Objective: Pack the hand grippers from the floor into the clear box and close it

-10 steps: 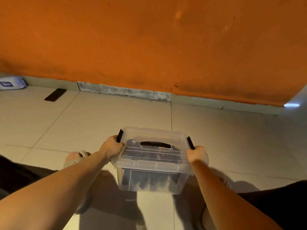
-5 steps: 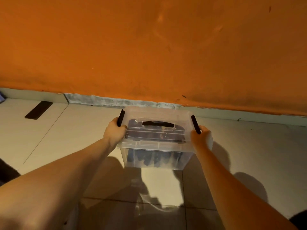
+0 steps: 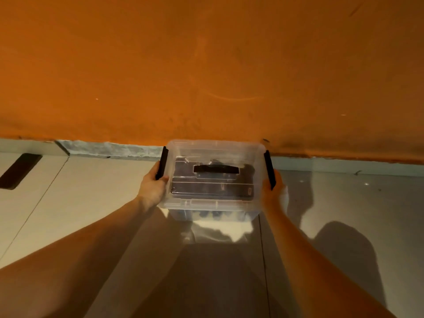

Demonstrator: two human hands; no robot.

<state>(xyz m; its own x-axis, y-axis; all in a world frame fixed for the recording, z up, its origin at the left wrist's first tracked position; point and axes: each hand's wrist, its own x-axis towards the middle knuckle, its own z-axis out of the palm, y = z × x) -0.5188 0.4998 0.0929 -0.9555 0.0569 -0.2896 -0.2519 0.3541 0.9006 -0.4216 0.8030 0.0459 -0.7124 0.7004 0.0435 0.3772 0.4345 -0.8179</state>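
Observation:
The clear box (image 3: 213, 203) with its lid on is held out in front of me, close to the foot of the orange wall. Dark hand grippers (image 3: 206, 188) show dimly through the lid and the near wall. A black carry handle (image 3: 216, 169) lies flat on the lid. My left hand (image 3: 152, 185) grips the box's left side at the black latch (image 3: 162, 162). My right hand (image 3: 271, 191) grips the right side at the other black latch (image 3: 269, 169). Whether the box rests on the floor or hangs just above it, I cannot tell.
An orange wall (image 3: 206, 65) fills the upper half, with a grey skirting strip (image 3: 107, 149) at its foot. A flat dark object (image 3: 19, 171) lies on the tiled floor (image 3: 91, 203) at the far left. Shadows of my arms fall on the tiles below the box.
Both hands have carried the closed box forward, away from my legs and toward the wall. My legs and foot have left the view.

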